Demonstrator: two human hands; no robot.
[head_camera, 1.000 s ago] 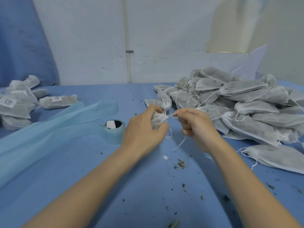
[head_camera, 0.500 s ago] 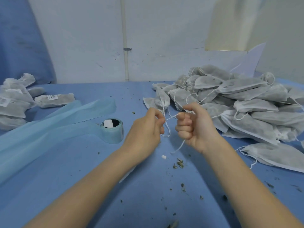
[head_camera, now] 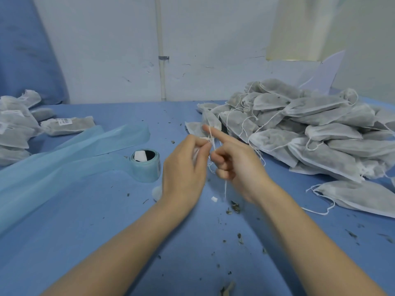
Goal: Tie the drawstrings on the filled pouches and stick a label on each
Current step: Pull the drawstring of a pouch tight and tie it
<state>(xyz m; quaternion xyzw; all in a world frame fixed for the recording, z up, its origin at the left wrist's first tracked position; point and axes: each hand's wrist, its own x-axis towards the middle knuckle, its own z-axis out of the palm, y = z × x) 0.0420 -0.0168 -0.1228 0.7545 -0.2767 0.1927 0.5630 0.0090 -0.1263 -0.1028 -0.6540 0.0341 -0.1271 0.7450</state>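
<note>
A blue tabletop point(head_camera: 89, 227) meets a pale wall, seen from a head camera looking down at two bare forearms. Dark specks of dried herb point(head_camera: 234, 208) lie scattered below and between the hands. The left hand point(head_camera: 183, 167) has its fingers curled round a small white pouch point(head_camera: 195, 153), mostly hidden in the grip. The right hand point(head_camera: 237, 165) sits just beside it, index finger straight and pointing away, the other fingers curled; the white drawstring point(head_camera: 211, 137) loops over that finger and a loose end hangs down between the hands. To the right of the right hand lies a large heap of filled pouches point(head_camera: 316, 133) with loose strings. Left of the left hand stands a pale blue label roll point(head_camera: 146, 165), its backing strip trailing off leftward. Further left lies a smaller pile of labelled pouches point(head_camera: 19, 124).
</note>
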